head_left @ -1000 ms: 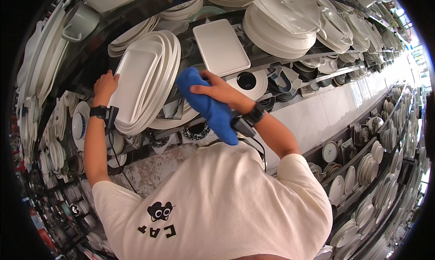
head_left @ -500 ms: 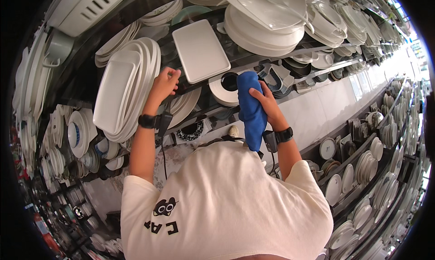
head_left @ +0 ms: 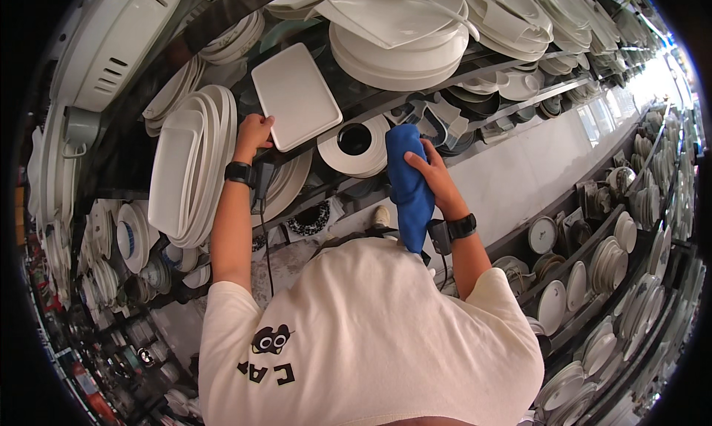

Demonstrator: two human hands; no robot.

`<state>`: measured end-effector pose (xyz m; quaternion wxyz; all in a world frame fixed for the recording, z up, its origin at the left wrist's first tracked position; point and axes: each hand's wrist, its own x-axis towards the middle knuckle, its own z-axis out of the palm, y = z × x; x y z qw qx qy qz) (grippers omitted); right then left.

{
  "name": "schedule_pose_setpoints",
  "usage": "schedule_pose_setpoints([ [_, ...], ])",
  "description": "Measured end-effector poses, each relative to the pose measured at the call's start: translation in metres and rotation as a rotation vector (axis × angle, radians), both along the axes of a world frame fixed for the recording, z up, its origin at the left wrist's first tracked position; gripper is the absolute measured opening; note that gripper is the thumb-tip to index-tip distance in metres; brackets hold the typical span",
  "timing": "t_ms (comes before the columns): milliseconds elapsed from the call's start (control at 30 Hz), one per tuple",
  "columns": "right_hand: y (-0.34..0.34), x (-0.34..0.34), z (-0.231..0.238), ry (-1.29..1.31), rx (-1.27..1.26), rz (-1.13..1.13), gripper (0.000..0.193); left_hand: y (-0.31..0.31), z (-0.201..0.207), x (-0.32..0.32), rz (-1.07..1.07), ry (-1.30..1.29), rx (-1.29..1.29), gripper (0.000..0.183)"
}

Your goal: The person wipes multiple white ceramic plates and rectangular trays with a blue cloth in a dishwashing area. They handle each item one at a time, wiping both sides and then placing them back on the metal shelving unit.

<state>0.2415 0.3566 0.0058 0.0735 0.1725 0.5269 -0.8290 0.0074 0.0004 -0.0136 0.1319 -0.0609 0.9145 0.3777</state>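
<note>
Two hands work at the shelf: the left hand has its fingers clamped on the lower-left edge of a flat white rectangular tray, probably stiff, slick and breakable, best gripped by its rim, while the right hand clutches a soft blue cloth.

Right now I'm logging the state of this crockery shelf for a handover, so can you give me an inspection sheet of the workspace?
Surface: dark shelf, crowded with white crockery.
Job's things: flat rectangular white tray at the shelf edge; blue cloth hanging down.
Clutter: stacked oval platters, plate stack, round plate with black centre.
Fingers: left hand on the tray's lower left corner; right hand gripping the cloth.
Cables: thin lead hanging from the left wrist.
Surroundings: dish racks on both sides.
</note>
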Motion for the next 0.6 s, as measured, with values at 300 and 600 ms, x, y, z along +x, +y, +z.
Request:
schedule_pose_setpoints([
  [300,0.009,0.000,-0.007,-0.017,-0.023,0.038,0.063,-0.002,0.022,0.001,0.012,-0.264,0.244,0.029],
  [600,0.020,0.005,-0.011,-0.035,-0.088,0.028,0.061,0.010,0.038,0.016,-0.006,-0.314,0.365,0.034],
])
